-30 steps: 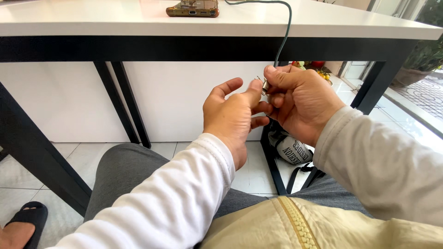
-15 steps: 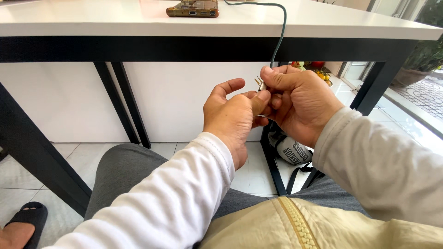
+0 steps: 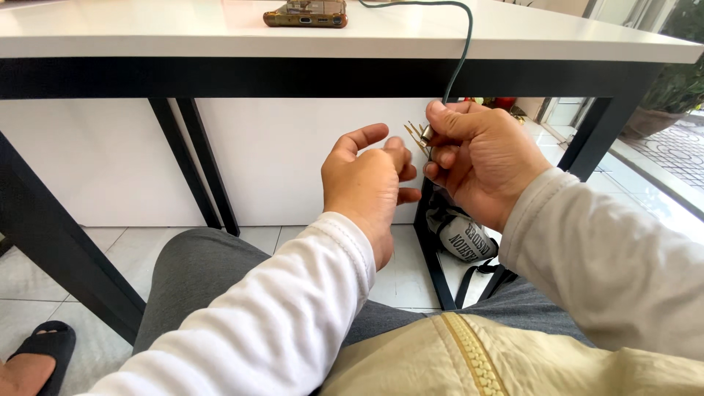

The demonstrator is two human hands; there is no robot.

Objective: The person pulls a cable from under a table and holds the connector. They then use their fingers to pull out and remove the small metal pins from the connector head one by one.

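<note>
One phone up on the white table. Left hand is loosely open, holding nothing, fingertips just beside the bare wire ends. Right hand is pinched shut on the one green cable hanging off the table edge.

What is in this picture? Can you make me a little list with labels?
Right hand: pinches the end of a dark cable, bare copper strands fanning out of its grip.
Left hand: fingers half open, fingertips beside the strands; contact unclear.
Cable path: runs up over the edge of the white table.
On the table: a brown phone.
Floor: a black-and-white bag, a black sandal.
</note>
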